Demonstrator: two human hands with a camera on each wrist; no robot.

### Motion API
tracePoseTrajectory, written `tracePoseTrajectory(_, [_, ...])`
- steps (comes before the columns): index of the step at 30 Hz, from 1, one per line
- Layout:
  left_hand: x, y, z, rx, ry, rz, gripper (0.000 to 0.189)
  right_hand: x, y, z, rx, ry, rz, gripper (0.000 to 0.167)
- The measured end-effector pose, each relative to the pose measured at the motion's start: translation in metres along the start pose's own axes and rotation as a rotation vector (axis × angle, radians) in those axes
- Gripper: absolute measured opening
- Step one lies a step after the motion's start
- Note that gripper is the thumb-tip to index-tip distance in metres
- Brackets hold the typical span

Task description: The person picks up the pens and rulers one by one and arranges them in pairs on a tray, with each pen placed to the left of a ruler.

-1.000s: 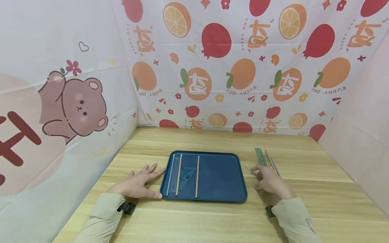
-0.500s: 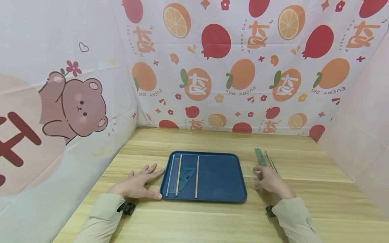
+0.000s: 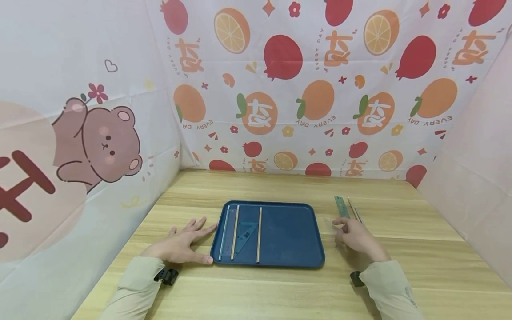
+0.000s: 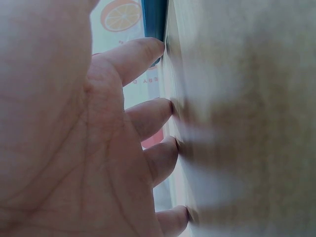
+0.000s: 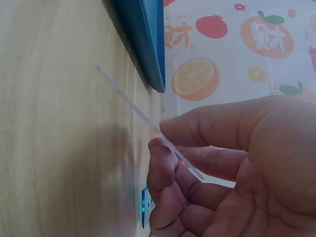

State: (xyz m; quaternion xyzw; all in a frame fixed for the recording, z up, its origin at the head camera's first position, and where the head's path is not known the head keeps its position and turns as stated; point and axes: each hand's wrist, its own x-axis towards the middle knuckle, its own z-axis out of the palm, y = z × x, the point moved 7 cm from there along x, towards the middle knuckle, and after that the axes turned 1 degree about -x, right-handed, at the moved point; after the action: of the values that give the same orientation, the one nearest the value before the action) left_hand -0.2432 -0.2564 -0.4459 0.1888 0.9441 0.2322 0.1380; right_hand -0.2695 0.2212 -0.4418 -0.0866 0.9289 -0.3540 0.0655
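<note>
Fruit-print cloth [image 3: 280, 100] backs the table [image 3: 280, 291]. The right hand [image 3: 356, 235] pinches a thin clear piece [image 5: 129, 102] in its grip; the left hand [image 3: 180, 244] spreads wide beside the blue tray [image 3: 290, 233].

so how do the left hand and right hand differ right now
The left hand spreads its fingers; the right hand has its fingers curled.
The left hand holds nothing, while the right hand pinches a thin clear piece.
The left hand is at the left side of the tray, the right hand off its right side.
Both come out of beige sleeves.
</note>
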Motion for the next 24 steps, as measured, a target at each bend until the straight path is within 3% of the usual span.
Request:
tracePoseTrajectory(6, [-0.0004, -0.0002, 0.0001, 0.018, 0.006, 0.005, 0.106, -0.0012, -0.0025, -0.0049, -0.007, -0.002, -0.019, 0.039])
tracePoseTrajectory(24, [0.0003, -0.0011, 0.0001, -0.001, 0.004, 0.007, 0.106, -0.0023, -0.0018, -0.0062, 0.083, 0.006, 0.009, 0.041])
